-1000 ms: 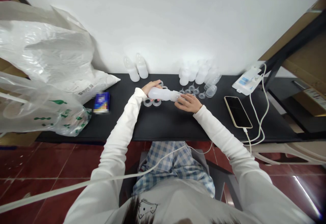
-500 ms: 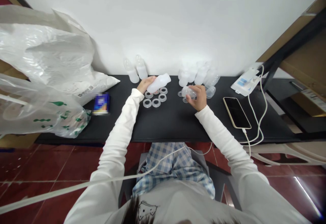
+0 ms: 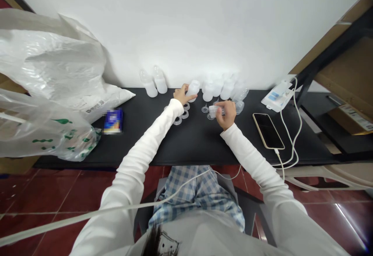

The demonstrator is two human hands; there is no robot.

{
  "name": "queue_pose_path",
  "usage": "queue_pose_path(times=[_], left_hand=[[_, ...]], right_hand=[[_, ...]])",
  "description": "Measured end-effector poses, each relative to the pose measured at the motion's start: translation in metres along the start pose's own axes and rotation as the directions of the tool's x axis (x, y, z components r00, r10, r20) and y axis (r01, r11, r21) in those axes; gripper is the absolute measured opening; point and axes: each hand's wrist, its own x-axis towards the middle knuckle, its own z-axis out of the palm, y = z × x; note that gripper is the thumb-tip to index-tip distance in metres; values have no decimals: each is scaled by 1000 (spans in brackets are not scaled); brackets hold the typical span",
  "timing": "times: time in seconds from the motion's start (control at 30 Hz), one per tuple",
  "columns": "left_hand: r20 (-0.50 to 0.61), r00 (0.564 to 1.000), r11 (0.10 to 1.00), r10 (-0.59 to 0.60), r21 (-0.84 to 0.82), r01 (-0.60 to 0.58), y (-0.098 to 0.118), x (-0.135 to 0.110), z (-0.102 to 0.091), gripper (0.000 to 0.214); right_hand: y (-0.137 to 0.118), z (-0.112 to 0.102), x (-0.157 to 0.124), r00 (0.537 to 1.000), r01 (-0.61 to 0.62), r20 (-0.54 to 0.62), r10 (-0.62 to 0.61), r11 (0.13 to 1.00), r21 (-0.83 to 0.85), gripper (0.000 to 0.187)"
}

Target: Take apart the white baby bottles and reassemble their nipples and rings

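**Both hands full near the back of the counter**

On the near side of the counter (image 3: 198,143), a phone (image 3: 268,130) lies at right on its cable. The right hand (image 3: 226,113) has its fingers closed round a small clear cap (image 3: 213,111), low over the counter. Rings (image 3: 177,121) lie to its left, partly under the left sleeve. Farther back, the left hand (image 3: 181,94) grips a bottle (image 3: 193,88) just beside the row (image 3: 221,89) at the wall. The sleeve could sweep the rings, or the bottle could topple the crowded row. Glare blurs the row beyond counting, and I cannot tell whether the bottle rests on the counter.
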Motion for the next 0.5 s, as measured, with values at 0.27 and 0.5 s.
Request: queue_pose_path(times=[0.27, 0.5], left_hand=[[-47, 980, 965, -193, 171, 198, 25, 25, 44, 44], [-68, 970, 967, -232, 86, 238, 32, 28, 60, 47]], right_hand=[[2, -3, 1, 999, 22, 38, -18, 995, -94, 38], [4, -4, 1, 993, -23, 114, 41, 988, -154, 30]])
